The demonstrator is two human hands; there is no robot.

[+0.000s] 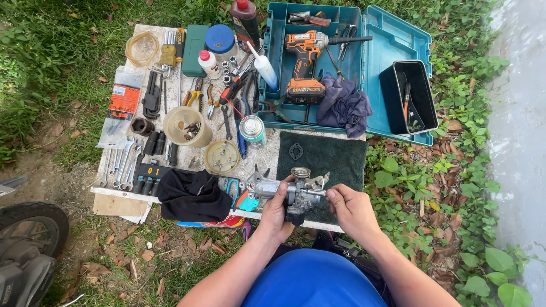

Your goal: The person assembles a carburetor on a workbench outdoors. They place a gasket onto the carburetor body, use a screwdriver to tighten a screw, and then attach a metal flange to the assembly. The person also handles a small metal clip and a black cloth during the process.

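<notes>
While the left hand [277, 214] wraps curled fingers around the metal carburetor [298, 193], the right hand [352, 209] pinches its 3 o'clock end; the part sits between both hands, above the dark green mat [341, 159].

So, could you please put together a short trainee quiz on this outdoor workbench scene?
1. True or false: both hands grip the metal carburettor.
2. Where does the orange cordless drill lie? A) on the grass B) in the open teal case C) on the dark green mat
3. What small thing lies on the mat above the carburettor?

Key: 1 true: left hand and right hand both grip it. 2 B. 3 A dark gasket.
</notes>
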